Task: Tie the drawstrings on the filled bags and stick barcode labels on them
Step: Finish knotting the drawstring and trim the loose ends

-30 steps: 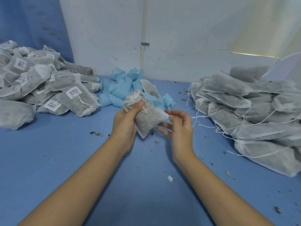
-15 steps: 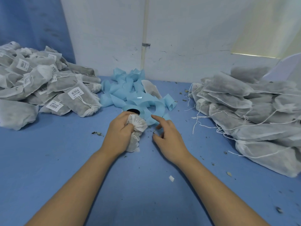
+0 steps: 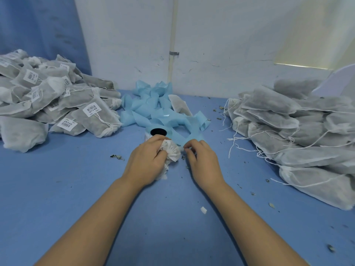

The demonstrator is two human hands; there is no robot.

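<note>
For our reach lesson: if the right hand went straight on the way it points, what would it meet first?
The right hand would probably meet the blue backing strip first; depth is unclear.

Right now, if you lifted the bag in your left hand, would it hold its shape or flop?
Probably flop: the bag is thin cloth, crumpled in the left hand. Likely light, since what looks like loose dried filling shows through the similar bags on the right. Unlikely to roll; those lie slumped where stacked.
</note>
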